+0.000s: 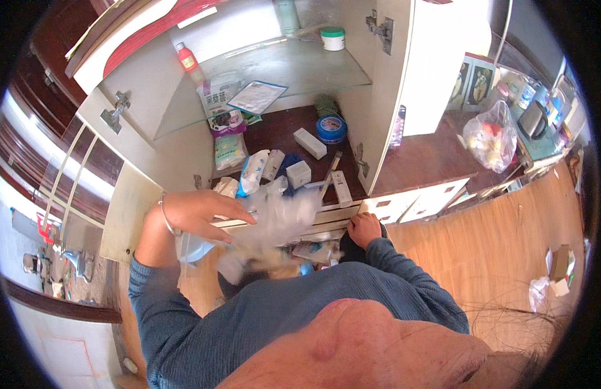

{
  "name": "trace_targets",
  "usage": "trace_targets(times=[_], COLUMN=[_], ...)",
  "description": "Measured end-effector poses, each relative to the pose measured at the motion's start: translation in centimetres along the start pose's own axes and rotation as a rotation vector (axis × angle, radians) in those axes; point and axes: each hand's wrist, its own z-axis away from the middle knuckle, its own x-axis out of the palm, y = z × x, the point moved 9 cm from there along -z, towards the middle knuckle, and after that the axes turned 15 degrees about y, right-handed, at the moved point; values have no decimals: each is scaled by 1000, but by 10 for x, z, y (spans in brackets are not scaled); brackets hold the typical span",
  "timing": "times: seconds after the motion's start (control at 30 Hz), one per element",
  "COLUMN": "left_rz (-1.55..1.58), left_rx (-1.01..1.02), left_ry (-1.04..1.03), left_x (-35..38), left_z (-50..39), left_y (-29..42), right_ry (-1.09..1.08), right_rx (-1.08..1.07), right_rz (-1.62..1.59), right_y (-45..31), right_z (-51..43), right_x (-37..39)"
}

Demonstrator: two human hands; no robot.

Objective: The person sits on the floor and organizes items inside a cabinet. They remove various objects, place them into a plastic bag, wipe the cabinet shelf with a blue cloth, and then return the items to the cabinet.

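Note:
My left hand (pixel 201 214), with a band on its wrist, reaches in front of an open cabinet. Its fingers are apart. Just past the fingertips is a motion-blurred, whitish clear plastic bag (pixel 283 219); I cannot tell whether they touch. My right hand (pixel 364 229) rests on my dark-clad knee by the cabinet's front edge, fingers curled and nothing visible in it. On the cabinet's dark floor (pixel 276 127) lie white boxes (pixel 310 143), a white and blue soft pack (pixel 253 172) and a round blue tub (pixel 331 129). Below, an open drawer (pixel 315 250) holds jumbled items, partly hidden.
A glass shelf (pixel 291 61) carries a red bottle (pixel 186 57), a green-lidded jar (pixel 333 39) and a printed packet (pixel 256 97). Open cabinet doors flank me. To the right, a bag of fruit (pixel 491 138) and a kettle (pixel 533 121) stand on surfaces; an open carton (pixel 562 265) sits on the floor.

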Motion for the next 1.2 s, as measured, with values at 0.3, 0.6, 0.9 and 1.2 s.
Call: trace_targets(times=[0.3,0.6,0.9,1.2], left_rz=[89,-505,-875,-743], left_rx=[-206,-118,-276,-262], left_ry=[591,810,749,689], left_x=[-114,-224,-231,-228], left_z=[-96,-305,-381,-359], left_y=[-58,-117,-162,-150], right_ry=[-105,-58,40,-3], right_rx=[31,26,20,21], right_rz=[0,-6,-29,-3], right_y=[1,8,14,11], right_z=[-1,-6,-9,-8], right_x=[14,17,11,9])
